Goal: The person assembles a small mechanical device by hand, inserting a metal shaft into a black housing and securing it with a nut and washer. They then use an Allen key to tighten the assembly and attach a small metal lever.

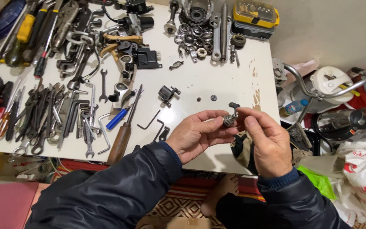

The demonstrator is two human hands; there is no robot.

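Note:
My left hand [195, 133] pinches a small round knurled metal part [229, 119] between thumb and fingers, just above the near right edge of a white table [217, 80]. My right hand [265, 140] grips the same small assembly from the right, fingertips on its dark bolt-like end [234, 106]. Both hands are closed around the piece, touching each other. Both arms wear dark jacket sleeves.
Wrenches and hex keys [56, 118] lie spread at the table's left, a wooden-handled screwdriver [121, 138] near the front edge. Bearings and rings [195, 34] and a yellow case [255, 15] sit at the back. Handlebars [318, 89], a kettle and plastic bags crowd the right floor.

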